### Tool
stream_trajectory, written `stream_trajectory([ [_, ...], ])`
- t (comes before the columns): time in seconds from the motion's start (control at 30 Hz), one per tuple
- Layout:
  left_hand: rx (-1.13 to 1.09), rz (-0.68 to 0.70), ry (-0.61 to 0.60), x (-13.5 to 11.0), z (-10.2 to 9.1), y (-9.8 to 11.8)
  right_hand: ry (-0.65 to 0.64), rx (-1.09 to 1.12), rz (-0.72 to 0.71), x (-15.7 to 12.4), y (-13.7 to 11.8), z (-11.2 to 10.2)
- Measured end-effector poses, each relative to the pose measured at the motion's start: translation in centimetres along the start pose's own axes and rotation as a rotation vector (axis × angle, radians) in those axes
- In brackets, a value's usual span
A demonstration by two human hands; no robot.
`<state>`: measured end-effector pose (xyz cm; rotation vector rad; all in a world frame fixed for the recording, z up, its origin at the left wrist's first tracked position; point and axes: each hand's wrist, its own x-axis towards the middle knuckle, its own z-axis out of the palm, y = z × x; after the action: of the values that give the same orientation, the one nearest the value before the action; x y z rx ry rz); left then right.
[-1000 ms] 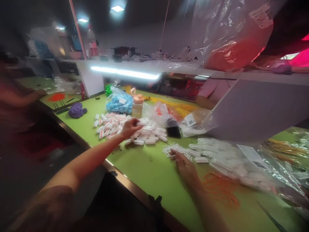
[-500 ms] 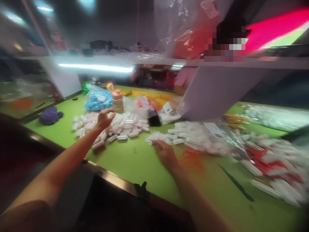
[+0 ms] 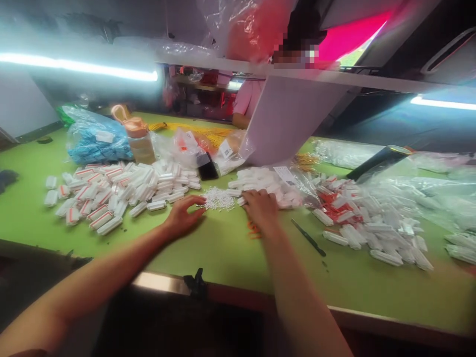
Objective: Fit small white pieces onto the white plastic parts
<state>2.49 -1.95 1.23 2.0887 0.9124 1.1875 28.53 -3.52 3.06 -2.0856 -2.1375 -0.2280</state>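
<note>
My left hand (image 3: 185,213) is open, thumb and fingers apart, at the left edge of a heap of tiny white rod-like bits (image 3: 220,199). I see nothing held in it. To the right of that heap, my right hand (image 3: 262,208) has its fingers bent down, with a small white oblong plastic piece (image 3: 241,201) at the fingertips. Part of that grip is hidden behind the hand. A large pile of white oblong pieces (image 3: 126,186), some with red stripes, lies to the left. Small orange bits (image 3: 254,230) lie beside my right wrist.
Behind the piles stand a bottle (image 3: 141,144), a bag of blue pieces (image 3: 98,141) and a dark phone (image 3: 207,167). Tweezers (image 3: 308,238) lie to the right, before another white and red pile (image 3: 364,218). A slanted panel (image 3: 290,119) partly hides another person's arm (image 3: 241,120).
My left hand has come off the left pile, down and right to the tiny bits. My right hand has moved from those bits to their right side. The view has turned right.
</note>
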Motion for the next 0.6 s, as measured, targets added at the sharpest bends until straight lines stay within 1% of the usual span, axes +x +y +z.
stream_trajectory([
  [0.13,-0.05,-0.11,0.001,-0.3,-0.5,-1.2,0.056,0.046,0.003,0.2,0.6,0.1],
  [0.23,-0.161,-0.172,-0.012,-0.1,-0.7,-1.4,0.131,0.171,0.017,0.1,0.3,-0.4],
  [0.3,-0.294,-0.249,-0.039,0.0,-0.7,-1.2,0.165,0.368,0.005,-0.2,-1.2,-0.7],
  [0.33,-0.377,-0.297,-0.064,0.1,-0.7,-1.1,0.156,0.49,-0.016,-0.4,-2.3,-0.7],
  [0.37,-0.466,-0.348,-0.096,0.1,-0.7,-1.0,0.117,0.575,-0.063,-0.7,-3.5,-0.7],
  [0.43,-0.647,-0.441,-0.169,0.1,-0.5,-0.9,0.04,0.623,-0.193,-1.3,-6.0,-0.5],
  [0.47,-0.728,-0.48,-0.197,0.0,-0.4,-0.9,0.035,0.629,-0.239,-1.6,-7.0,-0.4],
  [0.53,-0.852,-0.543,-0.217,0.0,0.0,-1.0,0.059,0.657,-0.291,-2.0,-8.2,-0.1],
  [0.6,-0.93,-0.588,-0.196,0.0,0.3,-1.2,0.115,0.713,-0.299,-2.1,-8.5,0.1],
])
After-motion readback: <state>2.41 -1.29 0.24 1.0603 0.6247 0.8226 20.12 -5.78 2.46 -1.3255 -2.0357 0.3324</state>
